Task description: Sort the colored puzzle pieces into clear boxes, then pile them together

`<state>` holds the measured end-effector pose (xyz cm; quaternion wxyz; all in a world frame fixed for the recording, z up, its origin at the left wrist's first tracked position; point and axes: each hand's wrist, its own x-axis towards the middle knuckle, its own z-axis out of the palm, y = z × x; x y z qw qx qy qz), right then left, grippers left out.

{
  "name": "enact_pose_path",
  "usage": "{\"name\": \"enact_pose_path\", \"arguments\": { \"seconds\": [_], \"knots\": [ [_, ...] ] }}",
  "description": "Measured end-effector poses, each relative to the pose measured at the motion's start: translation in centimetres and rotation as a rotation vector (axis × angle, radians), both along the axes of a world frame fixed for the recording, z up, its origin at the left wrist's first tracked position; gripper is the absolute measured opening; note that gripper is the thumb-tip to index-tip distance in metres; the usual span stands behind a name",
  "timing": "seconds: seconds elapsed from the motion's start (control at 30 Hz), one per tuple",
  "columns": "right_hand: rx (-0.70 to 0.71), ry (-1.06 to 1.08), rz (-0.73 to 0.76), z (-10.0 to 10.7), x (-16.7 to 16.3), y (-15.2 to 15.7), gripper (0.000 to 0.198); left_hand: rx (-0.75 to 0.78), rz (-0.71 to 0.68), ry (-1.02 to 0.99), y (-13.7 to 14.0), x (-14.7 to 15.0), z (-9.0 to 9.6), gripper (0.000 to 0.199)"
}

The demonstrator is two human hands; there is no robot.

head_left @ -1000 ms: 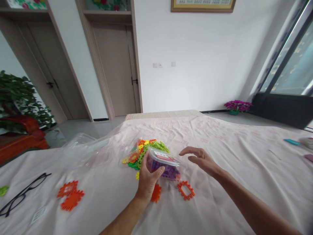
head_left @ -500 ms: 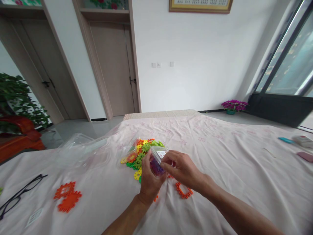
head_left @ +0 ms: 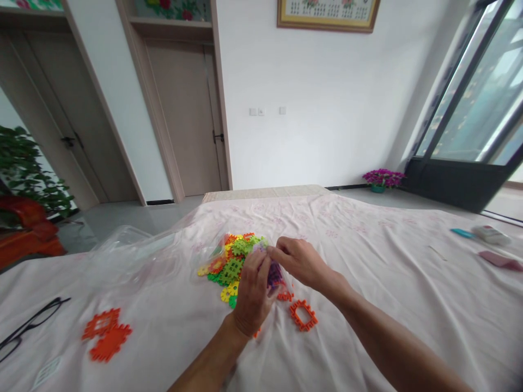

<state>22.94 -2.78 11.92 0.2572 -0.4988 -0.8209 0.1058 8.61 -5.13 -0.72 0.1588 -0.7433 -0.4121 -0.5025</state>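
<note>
Between both hands point(head_left: 286, 272), purple-filled box point(head_left: 274, 274)

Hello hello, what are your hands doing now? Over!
Left hand and right hand both gripping small clear box of purple pieces. Colourful pile just behind. Orange frame piece lies beside on the sheet.

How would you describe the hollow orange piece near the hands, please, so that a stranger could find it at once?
Start at the pink sheet covering the bed, then find the two hands meeting by the multicoloured pile of toy pieces. Just to the near right of the right hand lies the orange square frame, alone and flat. Unlike the solid orange pair far left, its middle is open.
</note>
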Motion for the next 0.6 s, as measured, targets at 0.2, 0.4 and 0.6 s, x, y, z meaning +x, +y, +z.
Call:
{"name": "enact_pose_path", "arguments": {
  "seconds": [0.2,0.4,0.6],
  "knots": [
    [-0.02,0.082,-0.048,-1.7,-0.4,0.9,0.04,-0.105,0.007,-0.017,0.8,-0.2,1.3,0.084],
    [-0.04,0.076,-0.087,-2.1,0.9,1.4,0.037,-0.09,0.035,0.011,1.5,-1.4,0.6,0.074],
    [0.024,0.004,-0.347,-2.3,4.7,3.8,0.034,-0.091,0.055,-0.018,1.8,-2.3,-0.4,0.071]
  ]
}}
